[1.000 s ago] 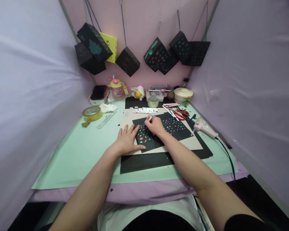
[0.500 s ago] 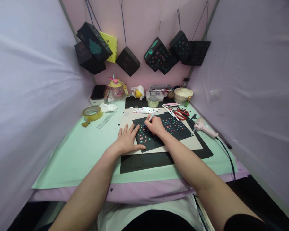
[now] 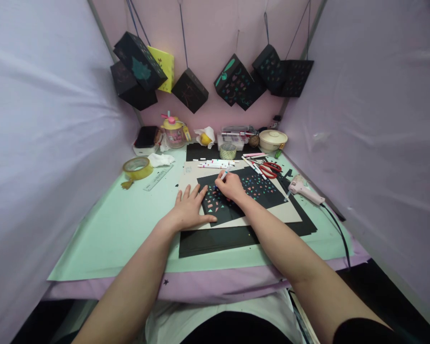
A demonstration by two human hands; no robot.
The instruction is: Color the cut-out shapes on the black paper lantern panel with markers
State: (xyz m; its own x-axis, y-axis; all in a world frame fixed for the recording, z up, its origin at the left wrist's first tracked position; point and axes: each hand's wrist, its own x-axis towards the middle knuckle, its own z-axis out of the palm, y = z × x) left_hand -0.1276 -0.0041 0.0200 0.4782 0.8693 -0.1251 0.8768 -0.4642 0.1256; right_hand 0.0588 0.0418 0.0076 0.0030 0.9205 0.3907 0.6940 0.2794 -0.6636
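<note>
A black sheet of paper (image 3: 272,196) covered in small coloured shapes lies tilted on a pale board (image 3: 290,215), which rests on larger black sheets (image 3: 218,241). My left hand (image 3: 190,209) is spread flat over the board, its fingertips and thumb on the left edge of the decorated sheet. In my right hand (image 3: 232,186) is a white marker pen (image 3: 225,175), held in a writing grip with its lower end at the sheet's upper left part. The pen's tip is too small to make out. Several white marker pens (image 3: 217,164) lie just beyond the sheet.
Red-handled scissors (image 3: 270,169) and a corded glue gun (image 3: 306,191) lie to the right. On the left are a tape roll (image 3: 138,168) and a clear ruler (image 3: 159,177). A cream lidded bowl (image 3: 273,139) stands at the back. Black decorated boxes (image 3: 190,91) hang above the table.
Both hands and the marker pen stay in almost the same place. The camera view has shifted very slightly; nothing is picked up or let go.
</note>
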